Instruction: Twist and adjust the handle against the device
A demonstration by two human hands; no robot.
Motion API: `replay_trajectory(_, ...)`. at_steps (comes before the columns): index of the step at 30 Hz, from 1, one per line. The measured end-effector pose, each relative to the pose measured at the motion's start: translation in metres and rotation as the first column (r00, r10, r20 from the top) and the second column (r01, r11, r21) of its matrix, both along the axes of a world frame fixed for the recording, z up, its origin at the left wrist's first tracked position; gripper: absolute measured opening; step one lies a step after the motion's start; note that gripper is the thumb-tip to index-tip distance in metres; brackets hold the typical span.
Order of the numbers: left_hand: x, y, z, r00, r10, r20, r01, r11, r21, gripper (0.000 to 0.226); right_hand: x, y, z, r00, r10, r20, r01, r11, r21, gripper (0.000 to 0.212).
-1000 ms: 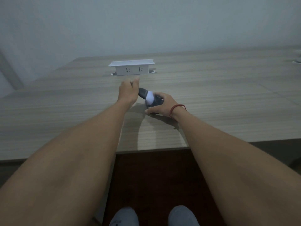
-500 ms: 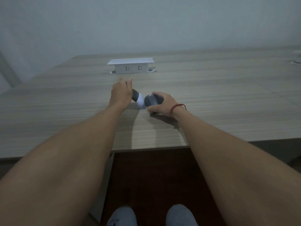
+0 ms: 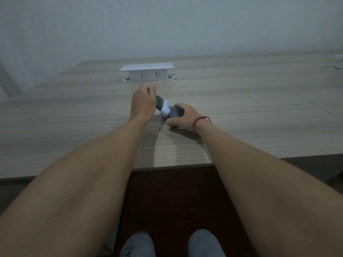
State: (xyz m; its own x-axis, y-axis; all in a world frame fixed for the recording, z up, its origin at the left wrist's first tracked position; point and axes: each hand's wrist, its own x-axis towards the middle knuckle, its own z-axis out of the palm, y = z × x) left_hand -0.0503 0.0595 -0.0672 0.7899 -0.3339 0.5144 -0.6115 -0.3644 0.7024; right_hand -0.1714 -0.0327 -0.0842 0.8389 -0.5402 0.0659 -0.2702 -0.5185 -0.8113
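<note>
The grey-and-white sock bundle (image 3: 164, 108) lies on the wooden table (image 3: 74, 127) a little above the middle of the frame, slanting from upper left to lower right, with a dark grey end toward the upper left, a white band in the middle and a rounded dark grey part at the lower right. The left hand (image 3: 143, 102) is at the bundle's upper-left end, seen from the back, knuckles up; its fingers curl over that dark end and seem to grip it, though the fingertips are hidden behind the hand. The right hand (image 3: 182, 115) covers the rounded lower-right part, fingers wrapped over the top and thumb tucked against the near side at the table surface, so it grasps the bundle. A red string bracelet (image 3: 201, 119) circles the right wrist. Both bare forearms run from the lower corners of the frame up to the centre and cast a soft shadow on the table below the hands. Above the hands, well apart from them, a white pop-up socket box (image 3: 147, 74) stands raised from the tabletop with two outlets facing the camera. At the bottom edge two grey shoe tips (image 3: 203, 243) show over a dark reddish floor (image 3: 172, 201).
</note>
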Motion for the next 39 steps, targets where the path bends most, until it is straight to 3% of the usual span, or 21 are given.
replay_trajectory(3, 0.004, 0.002, -0.003, 0.995, 0.095, 0.016, -0.097, 0.980, 0.173, 0.042, -0.002, -0.001, 0.001, 1.000, 0.011, -0.015, -0.011, 1.000, 0.000, 0.073)
replay_trajectory(7, 0.002, 0.001, -0.002, 0.998, 0.042, -0.044, -0.041, 0.999, 0.025, 0.044, -0.001, 0.000, 0.001, 1.000, 0.005, -0.016, -0.005, 1.000, -0.006, 0.069)
replay_trajectory(11, -0.005, 0.001, 0.001, 0.997, 0.072, -0.039, -0.063, 0.980, 0.189, 0.043, -0.002, 0.002, 0.003, 0.999, -0.018, -0.033, 0.017, 0.999, -0.030, 0.062)
replay_trajectory(14, -0.005, -0.001, 0.010, 0.988, 0.145, -0.045, -0.135, 0.974, 0.182, 0.046, -0.004, 0.004, 0.003, 0.998, -0.005, -0.066, 0.002, 0.999, -0.052, 0.068)
replay_trajectory(19, -0.009, -0.001, 0.018, 0.987, -0.085, -0.134, 0.119, 0.955, 0.271, 0.054, -0.008, 0.003, 0.005, 0.998, 0.005, -0.060, -0.006, 1.000, -0.016, 0.081)
replay_trajectory(21, -0.007, -0.003, 0.021, 0.984, -0.014, -0.179, 0.053, 0.975, 0.216, 0.049, -0.007, 0.004, 0.005, 0.996, 0.002, -0.084, -0.003, 1.000, -0.011, 0.074)
replay_trajectory(24, -0.009, -0.006, 0.017, 0.945, 0.184, -0.269, -0.152, 0.979, 0.136, 0.044, -0.002, 0.006, 0.010, 0.995, -0.014, -0.104, 0.013, 1.000, -0.009, 0.028)
replay_trajectory(29, -0.012, -0.004, 0.005, 0.912, 0.243, -0.332, -0.190, 0.965, 0.184, 0.043, 0.005, -0.003, 0.001, 0.996, -0.036, -0.078, 0.033, 0.998, -0.046, 0.046)
replay_trajectory(32, -0.006, -0.001, 0.005, 0.911, 0.195, -0.363, -0.122, 0.969, 0.216, 0.044, 0.008, -0.003, -0.002, 0.996, -0.027, -0.084, 0.019, 0.996, -0.092, 0.046)
replay_trajectory(36, -0.005, 0.012, 0.002, 0.885, -0.049, -0.463, 0.193, 0.943, 0.270, 0.039, 0.012, -0.004, -0.003, 0.996, -0.064, -0.057, 0.059, 0.995, -0.080, 0.045)
replay_trajectory(39, -0.007, 0.013, 0.002, 0.896, -0.016, -0.444, 0.125, 0.968, 0.217, 0.046, 0.014, -0.002, -0.004, 0.995, -0.081, -0.058, 0.077, 0.995, -0.062, 0.044)
